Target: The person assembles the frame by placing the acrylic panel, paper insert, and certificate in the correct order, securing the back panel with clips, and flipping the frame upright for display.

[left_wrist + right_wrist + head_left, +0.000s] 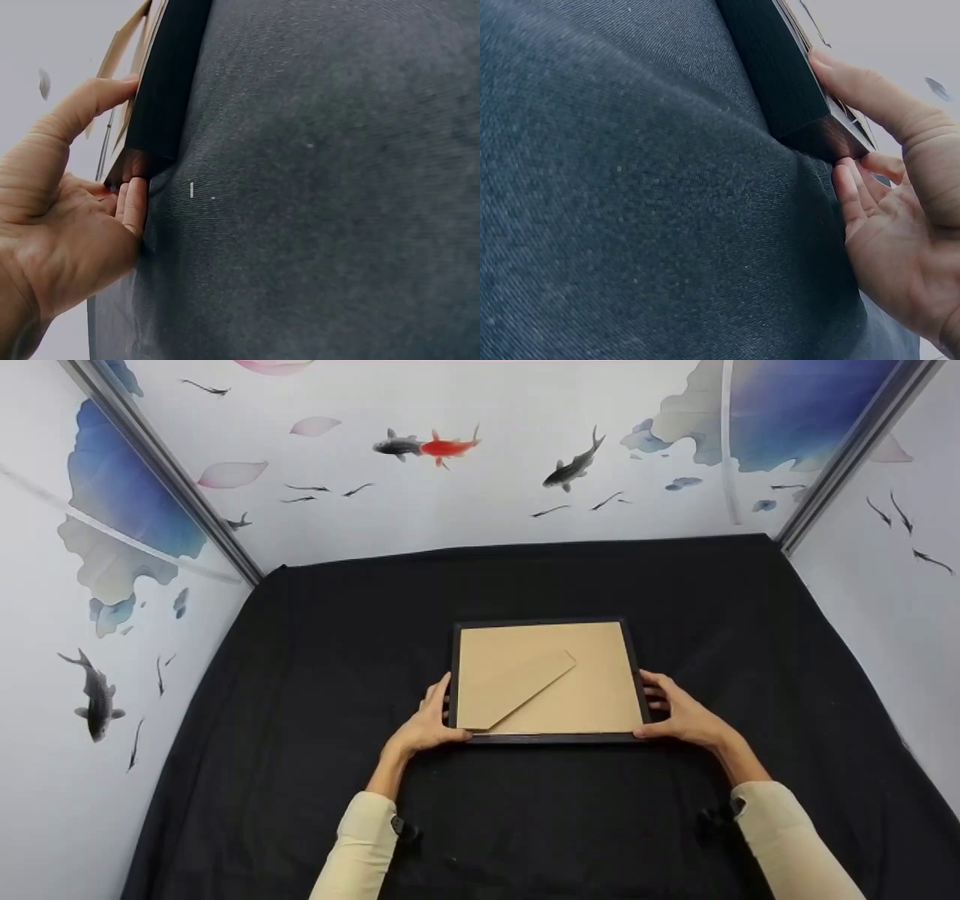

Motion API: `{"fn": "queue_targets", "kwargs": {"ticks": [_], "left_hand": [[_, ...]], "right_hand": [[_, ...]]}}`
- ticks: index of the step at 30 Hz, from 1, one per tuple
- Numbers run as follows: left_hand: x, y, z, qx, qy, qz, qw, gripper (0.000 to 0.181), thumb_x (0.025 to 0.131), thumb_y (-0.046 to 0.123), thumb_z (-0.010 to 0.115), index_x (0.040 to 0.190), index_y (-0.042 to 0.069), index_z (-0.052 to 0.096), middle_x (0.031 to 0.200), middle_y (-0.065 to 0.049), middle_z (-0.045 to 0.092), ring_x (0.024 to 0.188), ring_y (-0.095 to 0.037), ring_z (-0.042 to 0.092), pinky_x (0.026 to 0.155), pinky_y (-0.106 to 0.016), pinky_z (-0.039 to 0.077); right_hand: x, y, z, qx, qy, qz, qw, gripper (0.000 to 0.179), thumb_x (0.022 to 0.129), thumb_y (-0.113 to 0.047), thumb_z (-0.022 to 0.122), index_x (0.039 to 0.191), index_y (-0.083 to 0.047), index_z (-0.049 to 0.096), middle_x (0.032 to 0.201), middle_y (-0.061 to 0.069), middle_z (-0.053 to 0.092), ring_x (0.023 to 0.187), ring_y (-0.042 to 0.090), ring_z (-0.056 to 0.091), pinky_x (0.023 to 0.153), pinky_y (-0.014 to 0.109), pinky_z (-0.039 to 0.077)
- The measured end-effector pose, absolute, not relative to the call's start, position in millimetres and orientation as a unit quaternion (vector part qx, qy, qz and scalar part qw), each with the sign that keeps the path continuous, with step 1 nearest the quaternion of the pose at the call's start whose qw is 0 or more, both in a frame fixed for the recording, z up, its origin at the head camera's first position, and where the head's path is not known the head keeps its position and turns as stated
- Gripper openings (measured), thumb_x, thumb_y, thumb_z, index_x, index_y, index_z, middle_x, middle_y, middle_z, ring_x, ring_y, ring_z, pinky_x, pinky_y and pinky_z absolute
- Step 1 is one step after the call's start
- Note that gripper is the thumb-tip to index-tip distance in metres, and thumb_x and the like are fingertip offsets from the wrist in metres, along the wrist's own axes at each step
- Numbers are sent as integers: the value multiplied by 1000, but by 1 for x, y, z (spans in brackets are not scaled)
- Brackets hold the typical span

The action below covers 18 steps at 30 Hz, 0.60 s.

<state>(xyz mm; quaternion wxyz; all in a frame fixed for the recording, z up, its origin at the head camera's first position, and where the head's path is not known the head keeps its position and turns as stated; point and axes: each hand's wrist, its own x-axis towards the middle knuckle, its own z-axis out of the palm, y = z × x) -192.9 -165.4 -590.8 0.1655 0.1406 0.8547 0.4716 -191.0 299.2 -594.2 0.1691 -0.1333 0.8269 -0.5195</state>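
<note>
A black picture frame [555,739] lies back side up on black cloth. Its tan backing board [592,705] faces upward, and a tan easel stand [510,690] runs diagonally across it, folded nearly flat. At the near left corner my left hand [424,727] grips the frame, thumb on the top of the edge and fingers at the side. My right hand [686,720] holds the near right corner in the same way. Both wrist views show fingertips at the frame's lower side edge, where it meets the cloth. The front of the frame is hidden.
Black cloth [337,660] covers the table, with some folds. White panels [495,510] printed with fish and lotus leaves stand at the back and on both sides, joined by metal posts [172,472]. Small dark devices [405,831] sit at both wrists.
</note>
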Motion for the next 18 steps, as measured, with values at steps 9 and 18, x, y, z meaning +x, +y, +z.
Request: {"fn": "queue_targets", "kwargs": {"ticks": [9, 18], "left_hand": [[-192, -165, -594, 156, 851, 480, 147, 110, 71, 25, 79, 150, 10, 4, 145, -16, 17, 123, -33, 38, 96, -41, 38], [-192, -168, -594, 161, 826, 519, 150, 111, 69, 17, 81, 150, 9, 5, 144, -18, 15, 125, -34, 34, 97, -41, 37]], "right_hand": [[-191, 299, -596, -126, 825, -525, 168, 103, 71, -18, 83, 148, -6, 16, 144, 22, 21, 125, 42, 29, 99, 59, 25], [-190, 298, -596, -148, 830, -510, 168, 103, 72, -22, 82, 149, -13, 14, 145, 15, 20, 124, 36, 30, 99, 56, 26]]}}
